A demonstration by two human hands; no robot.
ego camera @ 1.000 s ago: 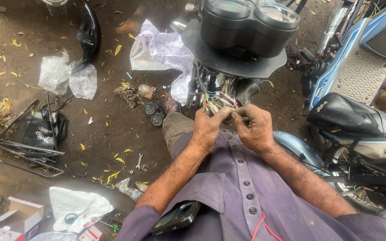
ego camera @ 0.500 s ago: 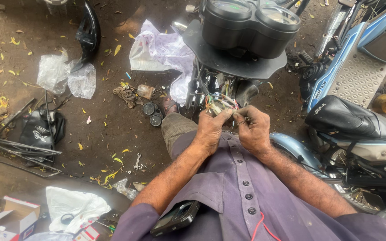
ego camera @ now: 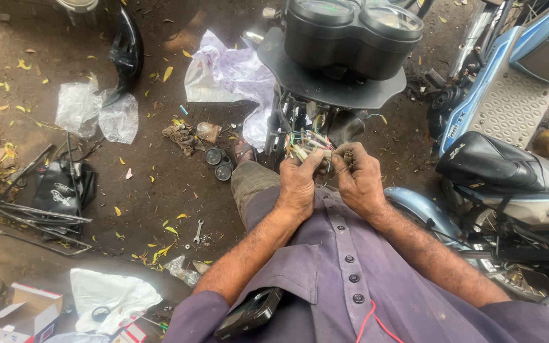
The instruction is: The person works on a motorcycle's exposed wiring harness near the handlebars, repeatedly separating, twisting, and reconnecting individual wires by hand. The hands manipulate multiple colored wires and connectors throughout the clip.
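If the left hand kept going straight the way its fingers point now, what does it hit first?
Most likely the wire bundle already at the left hand fingertips, then the dark frame under the instrument cluster. Depth is hard to judge from above.

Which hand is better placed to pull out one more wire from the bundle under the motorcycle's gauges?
Probably the left hand: its fingers already touch the coloured wire bundle. The right hand pinches a small connector beside it.

Soft, even daylight — no hard shadows on the dirt ground [ego camera: 160, 184]. Focus is sharp in the centre; straight lines bend at the wide-angle edges — faint sheen on the black seat [ego camera: 497, 166].
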